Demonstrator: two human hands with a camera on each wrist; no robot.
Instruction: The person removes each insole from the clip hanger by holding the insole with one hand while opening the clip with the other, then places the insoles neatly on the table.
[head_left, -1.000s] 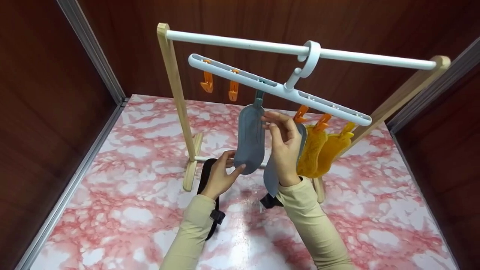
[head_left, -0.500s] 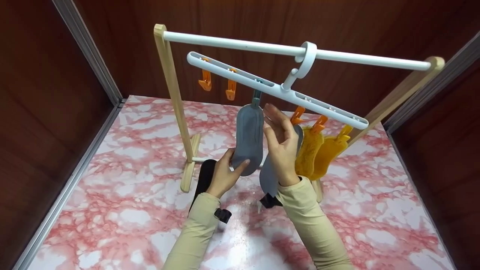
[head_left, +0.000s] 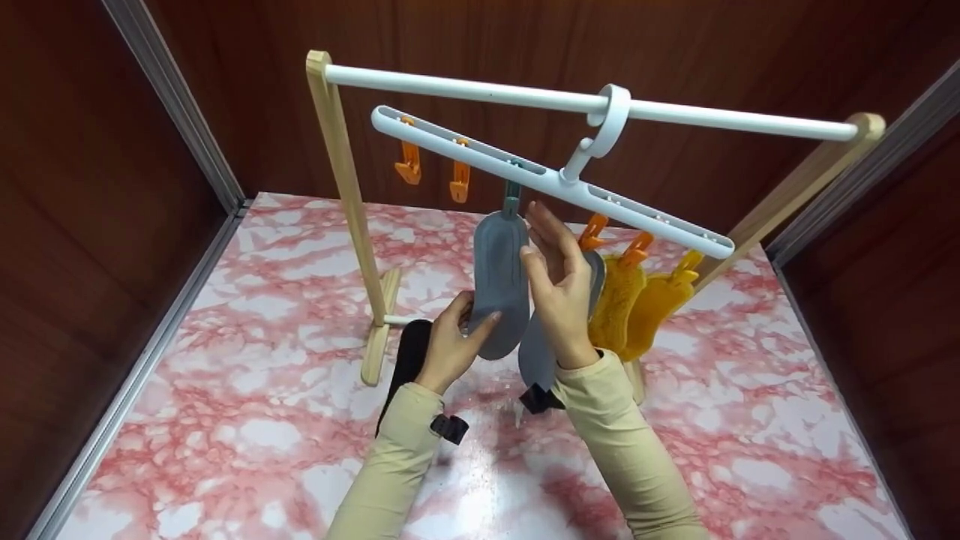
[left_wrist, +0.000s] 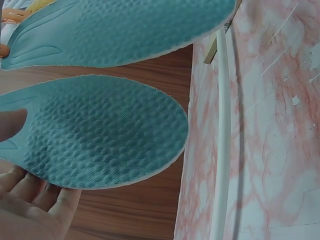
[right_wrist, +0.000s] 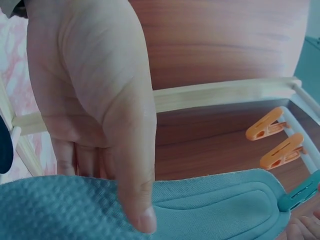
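A grey-blue insole (head_left: 500, 262) hangs by one end from a dark green clip (head_left: 511, 205) on the white clip hanger (head_left: 480, 154). My left hand (head_left: 450, 345) pinches its lower end, thumb on the near face and fingers behind. My right hand (head_left: 562, 277) is beside the insole's upper right edge, fingers straight and pointing up near the clip. In the left wrist view the insole (left_wrist: 110, 135) shows a bumpy teal face, with a thumb over it and fingers along its edge. A second grey insole (head_left: 536, 356) hangs partly hidden behind my right hand.
Two yellow insoles (head_left: 617, 304) hang on the right from an orange clip (head_left: 637, 247) and a yellow clip (head_left: 688, 266). Two orange clips (head_left: 409, 161) on the left hold nothing. The hanger tilts on a white rod (head_left: 480, 90). A black elongated thing (head_left: 405, 367) is left of my left hand.
My right hand's fingers have straightened upward, away from the insole's edge. My left hand has moved slightly right and up along the insole's lower end. The insole stays under the green clip.
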